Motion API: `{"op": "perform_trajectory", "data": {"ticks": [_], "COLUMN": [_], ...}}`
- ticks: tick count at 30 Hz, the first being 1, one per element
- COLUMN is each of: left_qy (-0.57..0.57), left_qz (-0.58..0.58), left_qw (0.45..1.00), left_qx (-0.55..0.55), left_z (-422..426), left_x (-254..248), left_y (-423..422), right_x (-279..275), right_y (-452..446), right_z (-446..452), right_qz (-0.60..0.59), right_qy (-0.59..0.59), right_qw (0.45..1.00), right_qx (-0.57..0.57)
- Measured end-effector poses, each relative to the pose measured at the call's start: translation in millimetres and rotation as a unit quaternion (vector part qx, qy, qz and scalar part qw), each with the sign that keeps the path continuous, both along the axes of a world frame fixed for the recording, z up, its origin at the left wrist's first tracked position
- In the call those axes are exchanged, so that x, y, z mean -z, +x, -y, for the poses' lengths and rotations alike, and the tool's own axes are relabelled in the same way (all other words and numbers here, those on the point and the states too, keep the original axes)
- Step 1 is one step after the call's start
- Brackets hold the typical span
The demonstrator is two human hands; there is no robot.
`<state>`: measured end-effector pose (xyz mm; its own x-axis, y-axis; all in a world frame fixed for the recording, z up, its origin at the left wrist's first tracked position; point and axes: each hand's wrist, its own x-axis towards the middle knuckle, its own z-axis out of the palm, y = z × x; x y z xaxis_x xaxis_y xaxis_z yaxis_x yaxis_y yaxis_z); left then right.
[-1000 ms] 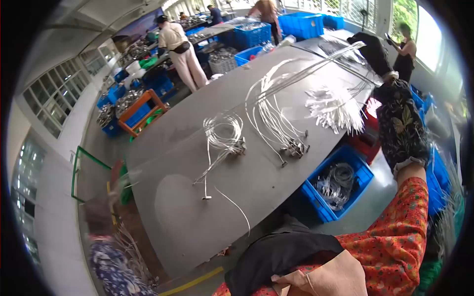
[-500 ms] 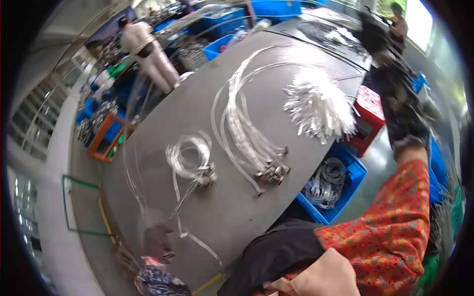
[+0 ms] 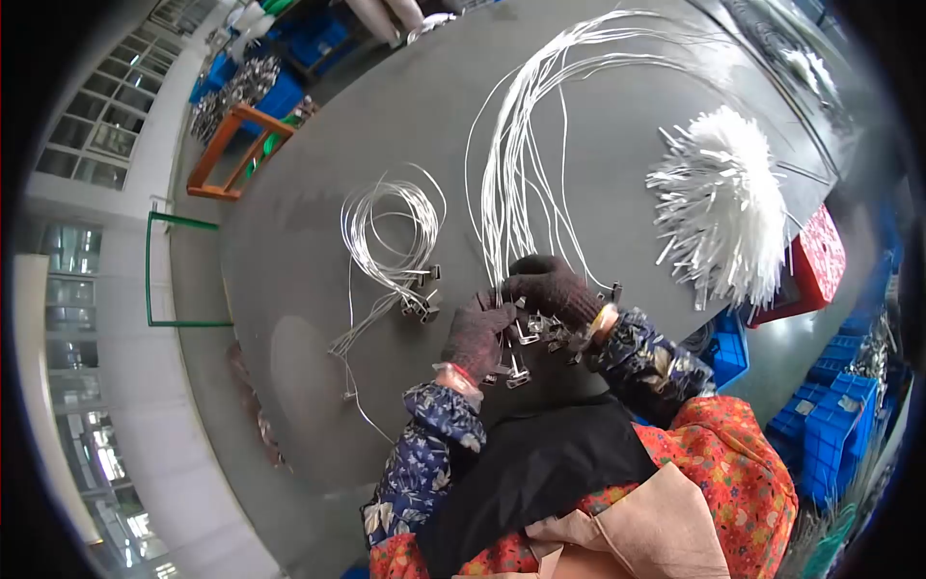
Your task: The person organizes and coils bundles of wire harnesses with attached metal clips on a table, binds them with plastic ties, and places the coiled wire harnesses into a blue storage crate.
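Observation:
A long bundle of thin, shiny white strands [image 3: 511, 164] curves over the grey table, its metal end pieces [image 3: 521, 372] lying nearest me. My left hand [image 3: 477, 333], in a dark knitted glove, is closed on strands just above those ends. Beside it, my right hand [image 3: 553, 289], gloved the same way, curls its fingers over the upper right of the same ends. The fingertips are partly hidden among strands and metal. Left of both hands rests a coiled bundle [image 3: 386, 232] of similar strands with its own metal ends [image 3: 422, 299]. One loose strand trails from it towards me.
A fanned heap of white strips [image 3: 723, 207] lies on the right of the table [image 3: 309, 251]. Past that edge stand a red box [image 3: 815, 256] and blue crates [image 3: 834, 434]. An orange frame [image 3: 217, 159] and a green rail [image 3: 149, 270] are beyond the left edge.
My view has turned down towards the table. My left hand has moved from the near left to the long bundle, and my right arm has come in from the far right onto it.

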<state>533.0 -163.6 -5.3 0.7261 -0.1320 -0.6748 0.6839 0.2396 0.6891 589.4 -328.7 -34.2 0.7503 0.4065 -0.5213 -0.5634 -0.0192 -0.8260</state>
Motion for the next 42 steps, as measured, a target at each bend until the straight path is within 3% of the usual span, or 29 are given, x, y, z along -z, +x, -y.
{"op": "perform_trajectory", "data": {"ticks": [1,3,5,7,9,12,17,21,25,33,39,40,41,42], "left_qy": [0.077,0.053,-0.015,-0.010,-0.039,0.004,0.026,-0.045,-0.045,-0.029,-0.046,0.002,0.001,-0.021], "left_qz": [-0.009,0.012,0.106,0.035,-0.024,-0.028,-0.045,-0.048,-0.038,-0.016,-0.007,0.007,0.011,-0.020], "left_qw": [0.997,0.999,0.994,0.999,0.999,0.999,0.997,0.991,0.993,0.997,0.994,1.000,1.000,0.999], "left_qx": [0.014,-0.008,-0.020,-0.027,-0.021,-0.036,-0.063,-0.113,-0.103,-0.077,-0.104,-0.030,-0.028,-0.015], "left_z": [3,0,-1,-12,-16,-14,-8,-8,-11,-11,7,-3,-1,0], "left_x": [-4,19,29,23,15,6,-6,4,13,12,-3,18,18,18], "left_y": [2,-2,-6,-11,-10,-9,-8,-14,-22,-22,-13,-30,-38,-45], "right_x": [2,6,14,26,44,48,47,39,43,34,6,16,1,26], "right_y": [-3,3,6,7,7,9,8,9,4,6,6,-10,-16,-34], "right_z": [-8,-10,-10,-7,-9,-11,-11,-7,-6,-3,6,10,20,31], "right_qz": [-0.010,0.005,0.019,-0.015,-0.028,-0.051,-0.064,-0.035,0.003,-0.060,-0.045,-0.035,-0.071,0.224], "right_qy": [0.028,0.010,-0.011,0.107,0.121,0.153,0.150,0.124,0.117,0.154,0.080,0.054,0.034,0.023], "right_qw": [0.999,1.000,0.999,0.993,0.991,0.985,0.984,0.989,0.988,0.984,0.991,0.996,0.991,0.960], "right_qx": [0.038,-0.007,-0.047,-0.051,-0.056,-0.064,-0.067,-0.078,-0.099,-0.071,-0.097,-0.069,-0.111,-0.168]}}
